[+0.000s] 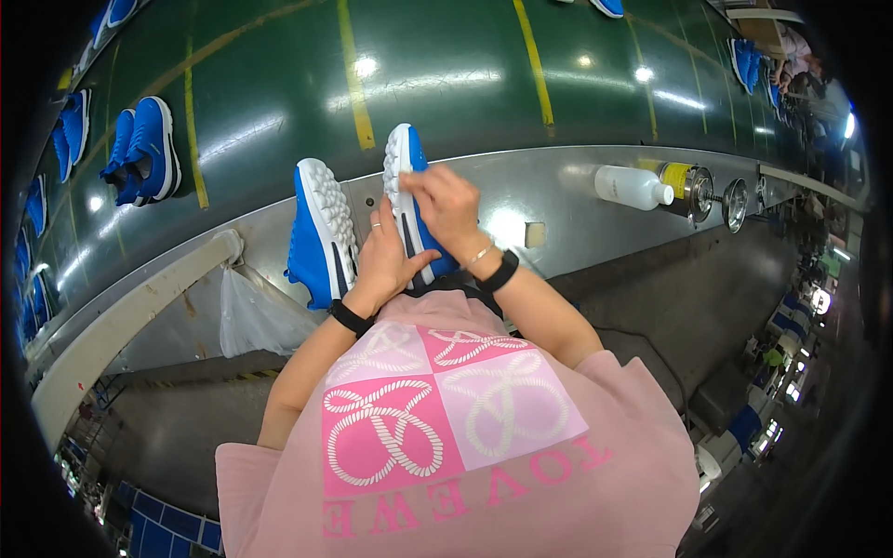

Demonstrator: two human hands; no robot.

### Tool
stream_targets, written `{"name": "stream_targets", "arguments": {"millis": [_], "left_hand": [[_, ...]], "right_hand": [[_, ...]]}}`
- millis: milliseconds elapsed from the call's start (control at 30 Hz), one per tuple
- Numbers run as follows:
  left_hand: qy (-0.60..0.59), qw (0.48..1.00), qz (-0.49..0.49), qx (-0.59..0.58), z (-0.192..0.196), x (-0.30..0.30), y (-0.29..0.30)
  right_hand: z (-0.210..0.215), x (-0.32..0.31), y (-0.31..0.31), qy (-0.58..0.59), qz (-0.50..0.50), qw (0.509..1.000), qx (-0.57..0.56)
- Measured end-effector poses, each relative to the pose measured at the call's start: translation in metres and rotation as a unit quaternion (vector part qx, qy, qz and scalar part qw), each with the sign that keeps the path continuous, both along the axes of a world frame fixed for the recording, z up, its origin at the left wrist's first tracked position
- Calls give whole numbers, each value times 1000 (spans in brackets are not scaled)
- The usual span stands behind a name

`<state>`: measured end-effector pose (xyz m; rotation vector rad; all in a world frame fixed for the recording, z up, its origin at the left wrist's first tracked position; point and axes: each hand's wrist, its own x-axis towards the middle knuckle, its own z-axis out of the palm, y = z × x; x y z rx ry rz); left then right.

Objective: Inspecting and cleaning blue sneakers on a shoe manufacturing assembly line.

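Observation:
A blue sneaker [404, 149] with a white sole lies on its side on the metal ledge in front of me. My left hand [383, 257] grips it at the sole, thumb spread to one side and fingers along the other. Over the same shoe, my right hand [446, 206] is closed in a pinch at the sole's edge; whatever is between its fingertips is hidden. Just left of my left hand rests a second blue sneaker [321, 223], also on its side, its knobbly white sole turned toward the held shoe.
Beyond the ledge [558, 200] runs a green conveyor belt [446, 84] with yellow lines, bearing blue shoe pairs [144, 149] at the left. A white bottle [628, 187] and a metal canister [686, 186] lie at the right. A clear plastic bag [256, 316] hangs beside a beige rail [139, 316].

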<state>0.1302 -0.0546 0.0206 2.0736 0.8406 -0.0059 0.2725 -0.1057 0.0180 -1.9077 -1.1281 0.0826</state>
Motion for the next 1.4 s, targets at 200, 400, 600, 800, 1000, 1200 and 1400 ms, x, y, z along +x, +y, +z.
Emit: {"name": "stream_targets", "arguments": {"millis": [200,400,600,800,1000,1200,1400], "left_hand": [[21,999,-3,-25,4,2,2],[14,1000,-3,-26,-3,-2,1],[21,1000,-6,-20,0,1,2],[17,1000,-15,-10,-4,-1,2],[25,1000,8,-17,-4,-6,5],[-8,1000,16,-17,3,-21,3],[-185,976,96,-69,21,-51,21]], "right_hand": [[13,12,15,50,-8,998,-25],[0,-5,0,13,7,1000,3],[5,7,10,25,24,999,7],[7,2,16,61,-21,998,12],[-2,-26,-24,-37,50,998,-34],[8,-8,-39,50,-42,997,35],[-15,50,-109,47,-193,978,-67]]}}
